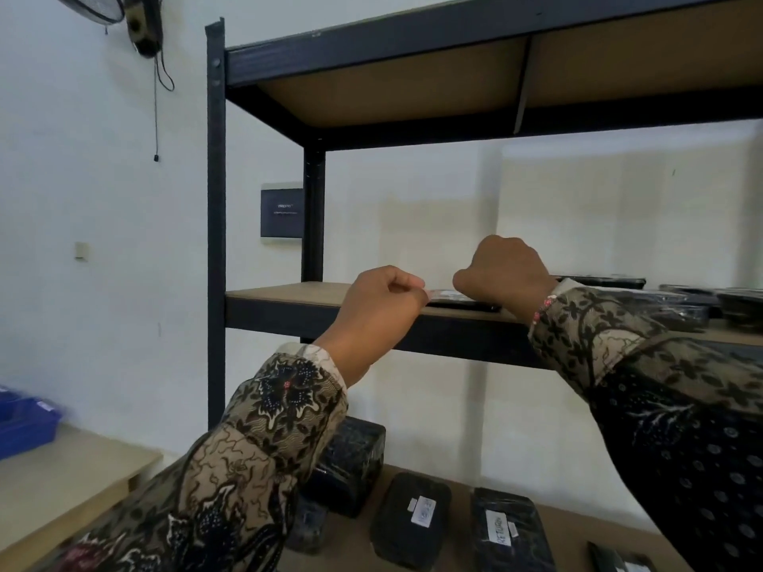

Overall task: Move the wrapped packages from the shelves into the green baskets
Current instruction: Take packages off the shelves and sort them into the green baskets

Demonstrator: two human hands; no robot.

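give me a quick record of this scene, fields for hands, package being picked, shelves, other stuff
left hand: left hand pinches the near edge of the flat package, fingers curled
right hand: right hand curled over the same package from above
package state: lies flat at the front edge of the middle shelf, not lifted
more on middle shelf: black wrapped packages at right
lower shelf: labelled packages, one reads RETURN
green baskets: not in view
other: blue tray at left, wall fan
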